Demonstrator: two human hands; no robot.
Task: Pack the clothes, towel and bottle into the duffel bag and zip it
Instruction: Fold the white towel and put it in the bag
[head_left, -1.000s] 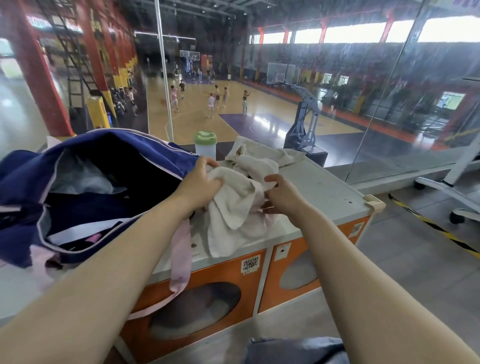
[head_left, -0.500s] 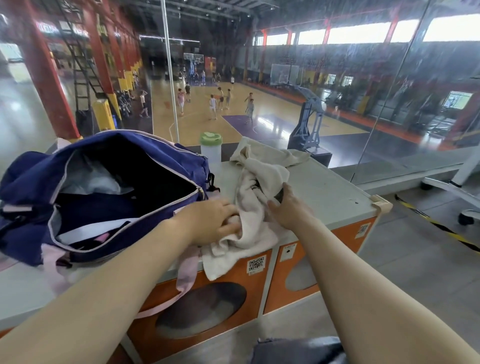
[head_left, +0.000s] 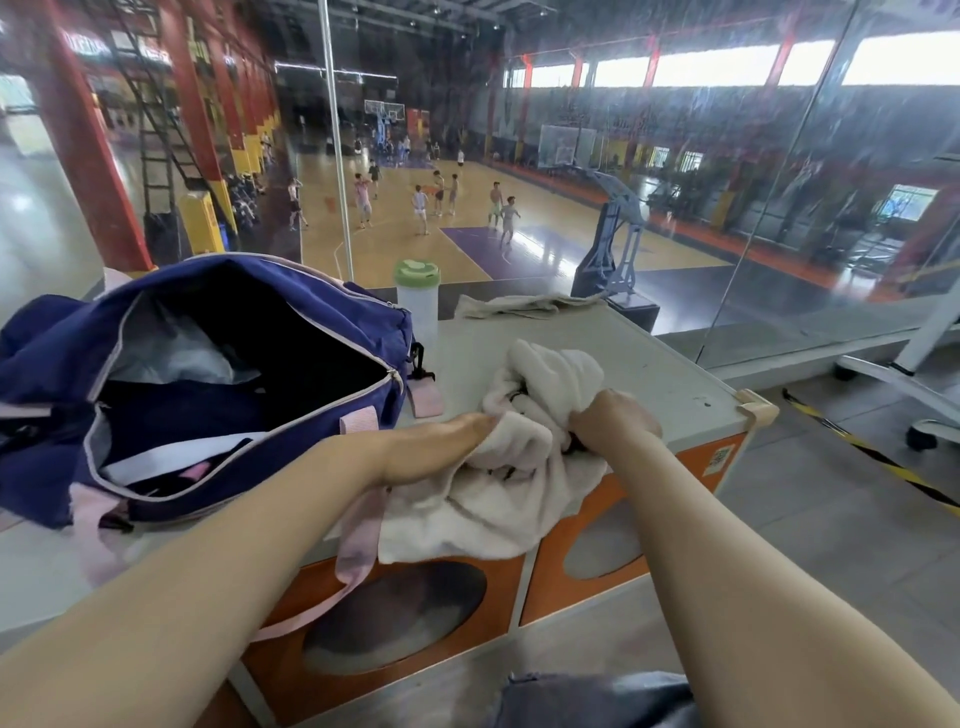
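Since a second ago both hands, left hand (head_left: 447, 441) and right hand (head_left: 613, 423), have gathered the cream towel (head_left: 498, 483) from loosely spread into a bunched bundle at frame centre, both grasping it, beside the unzipped duffel bag (head_left: 322, 332) at left: ready for stowing.

You have a navy duffel bag (head_left: 311, 332) of matt woven cloth, edged in pale pink piping, with pink webbing straps (head_left: 358, 540) that look smooth and slightly sheened. The cream garment (head_left: 493, 499) in your hands is soft, fuzzy cloth, matt and creased. Behind it lies a beige towel (head_left: 524, 305), flat and matt. The bottle (head_left: 418, 306) looks like frosted translucent plastic with a glossy green lid. The counter top (head_left: 670, 374) is smooth, dull grey; its front panels (head_left: 613, 514) are orange with a faint sheen.
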